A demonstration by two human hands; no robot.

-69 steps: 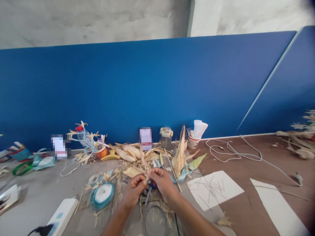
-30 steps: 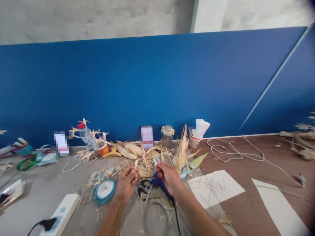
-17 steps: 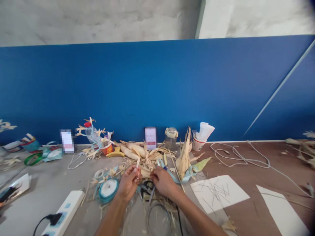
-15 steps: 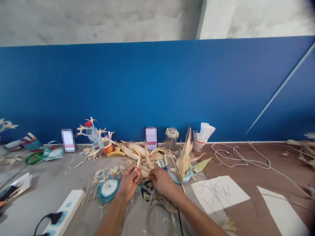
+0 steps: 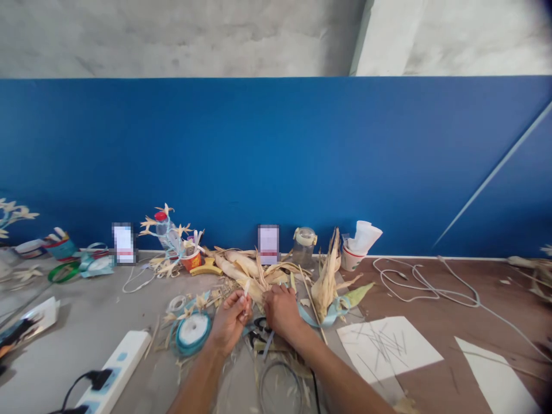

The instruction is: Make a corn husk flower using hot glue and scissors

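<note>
My left hand (image 5: 230,322) is closed in a pinch on a small pale strip of corn husk (image 5: 246,287) that sticks up from its fingertips. My right hand (image 5: 281,311) lies knuckles up just to the right, reaching into the pile of dried corn husks (image 5: 254,275); its fingers are curled and what they hold, if anything, is hidden. A light blue ribbon (image 5: 332,310) trails from beside that hand. Black scissors (image 5: 260,333) lie on the table below both hands.
A teal ribbon spool (image 5: 192,332) sits left of my left hand. A white power strip (image 5: 117,365) with a black plug lies lower left. A glass jar (image 5: 304,247), paper cups (image 5: 354,256), a white cable (image 5: 422,282) and paper sheets (image 5: 388,348) are around.
My right hand has put down the blue tool it held a second ago and moved forward into the husk pile. My left hand keeps its pinch on the husk strip. The view has drifted.
</note>
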